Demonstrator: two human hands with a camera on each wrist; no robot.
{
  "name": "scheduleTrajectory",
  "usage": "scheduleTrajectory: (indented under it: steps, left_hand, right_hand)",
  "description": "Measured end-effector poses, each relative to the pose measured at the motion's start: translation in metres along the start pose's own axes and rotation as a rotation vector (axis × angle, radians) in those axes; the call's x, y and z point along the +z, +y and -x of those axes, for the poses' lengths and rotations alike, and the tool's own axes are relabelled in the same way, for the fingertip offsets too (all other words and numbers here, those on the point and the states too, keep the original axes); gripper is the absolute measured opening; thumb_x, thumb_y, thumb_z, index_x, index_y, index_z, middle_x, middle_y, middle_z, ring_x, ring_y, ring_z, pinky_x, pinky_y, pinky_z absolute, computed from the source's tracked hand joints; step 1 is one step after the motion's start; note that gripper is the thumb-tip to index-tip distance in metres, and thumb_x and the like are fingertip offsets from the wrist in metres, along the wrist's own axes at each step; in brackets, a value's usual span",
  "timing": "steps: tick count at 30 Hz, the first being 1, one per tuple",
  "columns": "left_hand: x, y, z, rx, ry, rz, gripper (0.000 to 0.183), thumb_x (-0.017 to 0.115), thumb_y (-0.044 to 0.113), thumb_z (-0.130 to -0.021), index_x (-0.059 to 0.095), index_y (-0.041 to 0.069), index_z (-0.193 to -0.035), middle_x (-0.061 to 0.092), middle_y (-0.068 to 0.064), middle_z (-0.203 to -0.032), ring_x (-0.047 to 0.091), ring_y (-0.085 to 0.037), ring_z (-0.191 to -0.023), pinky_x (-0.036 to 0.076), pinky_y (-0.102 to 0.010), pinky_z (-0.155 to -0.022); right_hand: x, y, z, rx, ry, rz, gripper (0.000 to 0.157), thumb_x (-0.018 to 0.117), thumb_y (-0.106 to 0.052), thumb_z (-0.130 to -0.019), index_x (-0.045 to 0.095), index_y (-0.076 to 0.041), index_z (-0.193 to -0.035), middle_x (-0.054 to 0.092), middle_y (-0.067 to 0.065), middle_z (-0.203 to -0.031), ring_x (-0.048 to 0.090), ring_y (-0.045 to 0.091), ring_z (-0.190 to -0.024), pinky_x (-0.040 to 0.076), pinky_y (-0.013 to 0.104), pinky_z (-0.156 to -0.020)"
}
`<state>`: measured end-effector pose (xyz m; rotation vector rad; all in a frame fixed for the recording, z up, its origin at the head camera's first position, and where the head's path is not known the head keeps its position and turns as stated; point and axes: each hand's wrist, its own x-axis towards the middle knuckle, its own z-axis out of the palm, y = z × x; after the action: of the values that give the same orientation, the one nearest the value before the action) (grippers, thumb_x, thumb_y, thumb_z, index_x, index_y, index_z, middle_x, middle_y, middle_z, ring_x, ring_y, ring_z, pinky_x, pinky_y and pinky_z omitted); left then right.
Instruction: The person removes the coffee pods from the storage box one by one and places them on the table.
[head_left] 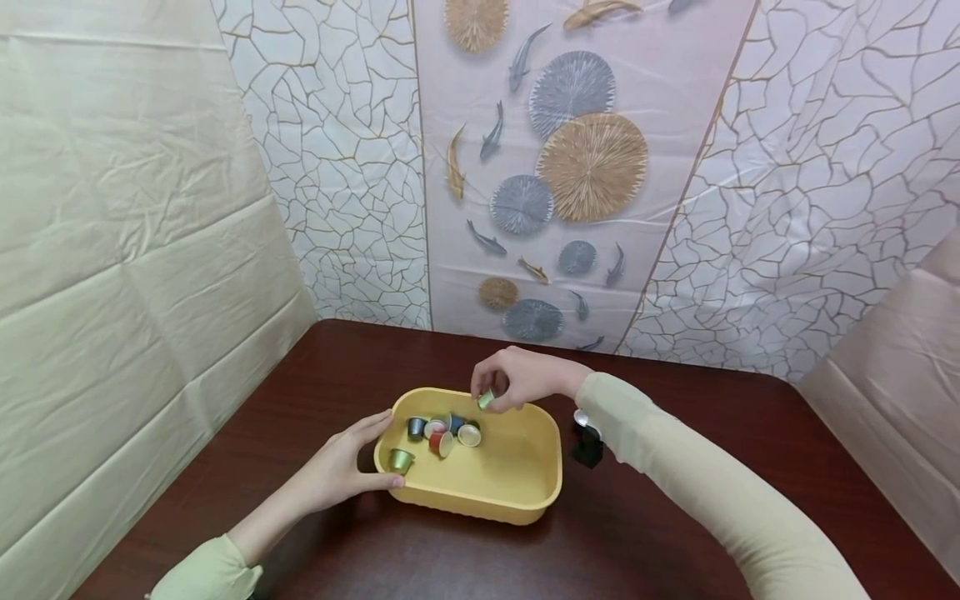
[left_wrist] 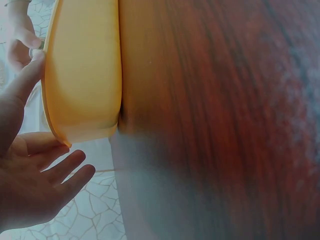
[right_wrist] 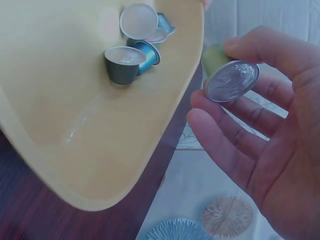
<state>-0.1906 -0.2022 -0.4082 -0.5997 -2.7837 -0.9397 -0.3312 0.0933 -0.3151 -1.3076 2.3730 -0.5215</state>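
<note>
head view: one left hand is set at the left edge of one yellow tray, which stands on one dark wood table. its fingers are spread wide and fairly straight, thumb on the near left corner, fingertips at the far left corner; it holds no capsule.

capsules visible: seven, six in the tray and one in hand. one green capsule lies tilted beside the near left corner. five more form a close cluster towards the far edge, left of the middle. left to right: one dark blue capsule, one pink-lidded capsule, one red capsule lying on its side nearer the near edge, one blue capsule and one dark capsule, its silvery lid showing.

one right hand is raised over the tray's far edge. thumb and fingers are nearly together, pinching one light green capsule; the right wrist view shows its foil lid turned sideways, clear of the tray.

right of the tray's right edge, one black object lies on the table, partly covered by one pale sleeve; its kind cannot be told.
</note>
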Motion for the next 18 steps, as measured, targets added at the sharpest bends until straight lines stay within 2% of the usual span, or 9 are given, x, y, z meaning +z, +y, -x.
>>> scheduleTrajectory:
  steps: [3, 9, 18]
  left_hand:
    - [0.001, -0.001, 0.0, 0.006, 0.003, 0.0, 0.091, 0.083, 0.048, -0.075, 0.049, -0.004, -0.142, 0.048, -0.017, -0.151, 0.048, -0.037, -0.138, 0.042, -0.055, -0.107]
    - [0.002, -0.002, 0.0, 0.008, 0.006, -0.006, 0.092, 0.082, 0.05, -0.075, 0.049, -0.004, -0.142, 0.048, -0.016, -0.151, 0.048, -0.036, -0.138, 0.043, -0.055, -0.107]
    - [0.002, -0.002, 0.001, 0.007, 0.005, -0.008, 0.091, 0.083, 0.047, -0.075, 0.049, -0.003, -0.142, 0.048, -0.016, -0.151, 0.048, -0.037, -0.138, 0.043, -0.055, -0.107]
  right_hand:
    - [-0.002, 0.002, 0.004, -0.013, 0.017, -0.028, 0.025, 0.073, -0.022, -0.087, 0.071, -0.012, -0.109, 0.067, -0.001, -0.09, 0.062, 0.012, -0.065, 0.056, 0.031, -0.056]
    - [-0.004, 0.002, 0.009, -0.043, 0.081, 0.011, 0.02, 0.077, -0.025, -0.085, 0.072, -0.017, -0.103, 0.071, -0.004, -0.085, 0.065, 0.011, -0.071, 0.055, 0.026, -0.064]
    - [-0.002, 0.006, 0.017, 0.051, 0.091, -0.087, 0.02, 0.078, -0.024, -0.085, 0.07, -0.02, -0.103, 0.068, 0.0, -0.09, 0.067, 0.021, -0.063, 0.058, 0.036, -0.058]
